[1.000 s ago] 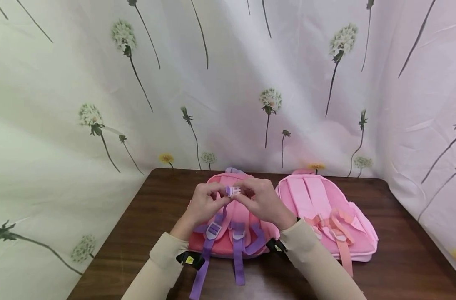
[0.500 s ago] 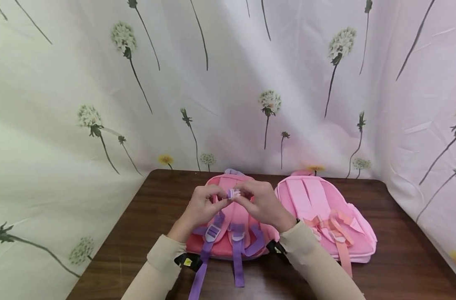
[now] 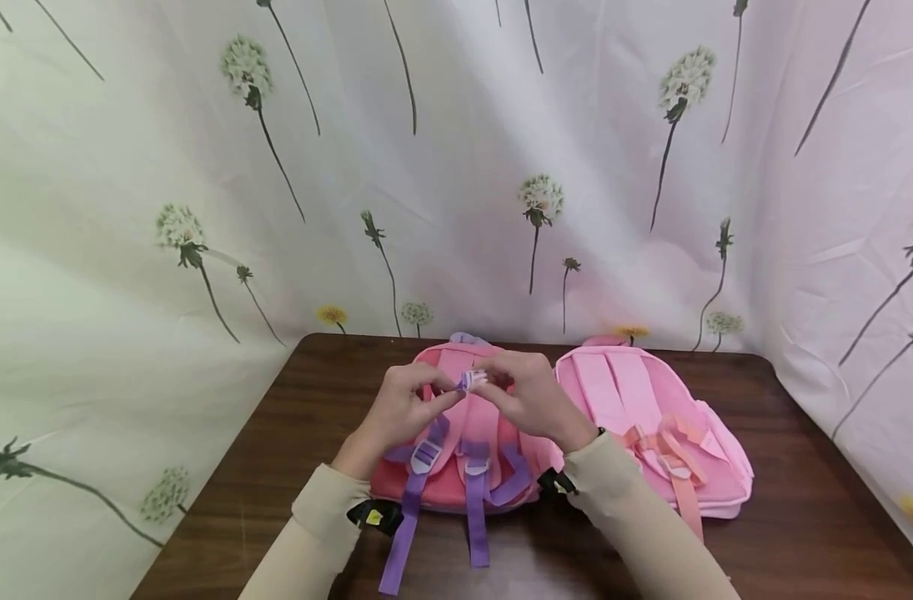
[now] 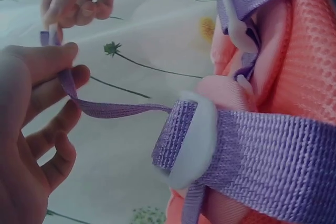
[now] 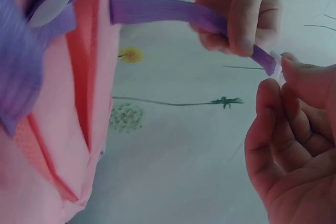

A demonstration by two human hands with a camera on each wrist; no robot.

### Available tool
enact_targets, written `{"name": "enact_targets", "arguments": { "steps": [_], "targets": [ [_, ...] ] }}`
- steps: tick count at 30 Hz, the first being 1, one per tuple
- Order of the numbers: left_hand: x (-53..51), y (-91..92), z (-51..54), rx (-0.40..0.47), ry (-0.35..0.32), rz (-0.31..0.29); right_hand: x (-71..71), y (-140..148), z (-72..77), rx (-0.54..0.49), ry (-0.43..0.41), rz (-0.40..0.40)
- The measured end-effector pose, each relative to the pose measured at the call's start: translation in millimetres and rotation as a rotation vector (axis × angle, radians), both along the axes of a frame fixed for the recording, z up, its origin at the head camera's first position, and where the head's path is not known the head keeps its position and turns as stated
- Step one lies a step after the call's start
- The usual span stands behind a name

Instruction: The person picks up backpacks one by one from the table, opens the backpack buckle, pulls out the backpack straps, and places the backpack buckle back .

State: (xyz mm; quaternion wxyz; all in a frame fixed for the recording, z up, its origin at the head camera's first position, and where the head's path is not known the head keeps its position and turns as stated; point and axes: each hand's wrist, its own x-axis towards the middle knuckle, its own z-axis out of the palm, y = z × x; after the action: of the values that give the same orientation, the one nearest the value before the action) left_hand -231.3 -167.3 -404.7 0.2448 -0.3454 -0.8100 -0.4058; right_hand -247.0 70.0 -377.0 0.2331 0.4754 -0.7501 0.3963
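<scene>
The left hand (image 3: pixel 399 404) pinches the purple strap (image 4: pixel 105 110); the right hand (image 3: pixel 531 404) pinches the buckle (image 3: pixel 474 381) above the bag (image 3: pixel 480 425). Since half a second ago the buckle has shifted slightly toward two o'clock. The pink bag (image 3: pixel 674 400), at three o'clock, lies unchanged on the surface (image 3: pixel 313 400).

Place: screened-off table station with the look of a recording booth; whether in a home, office or workshop cannot be told. Evidence: one cloth (image 3: pixel 456 142), dandelion-printed, creased, hanging from 9 o'clock round through 12 to 3 o'clock as walls; one table (image 3: pixel 306 408), dark wood-grain with rounded corners, at 6 o'clock, far edge just beside the cloth.
</scene>
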Motion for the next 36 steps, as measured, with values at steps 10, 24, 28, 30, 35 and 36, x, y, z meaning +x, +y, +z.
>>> {"name": "enact_targets", "arguments": {
  "steps": [10, 24, 28, 30, 35, 36],
  "targets": [
    [2.9, -5.3, -5.7, -0.098, -0.092, 0.059, -13.3, 15.3, -11.8, 0.287, -0.15, -0.206],
    [3.3, -12.5, -10.6, -0.078, -0.129, 0.064, -26.4, 28.7, -28.2, 0.691, -0.41, -0.298],
    [3.5, -13.0, -11.2, -0.083, -0.142, 0.06, -29.2, 28.4, -33.0, 0.763, -0.4, -0.343],
    [3.4, -13.1, -10.6, -0.084, -0.142, 0.056, -30.5, 28.3, -34.8, 0.788, -0.367, -0.355],
    [4.1, -13.1, -8.6, -0.073, -0.121, 0.041, -32.1, 28.4, -35.0, 0.797, -0.328, -0.334],
    [4.2, -13.3, -8.7, -0.072, -0.119, 0.041, -32.0, 28.7, -34.5, 0.791, -0.331, -0.325]
  ]
}}
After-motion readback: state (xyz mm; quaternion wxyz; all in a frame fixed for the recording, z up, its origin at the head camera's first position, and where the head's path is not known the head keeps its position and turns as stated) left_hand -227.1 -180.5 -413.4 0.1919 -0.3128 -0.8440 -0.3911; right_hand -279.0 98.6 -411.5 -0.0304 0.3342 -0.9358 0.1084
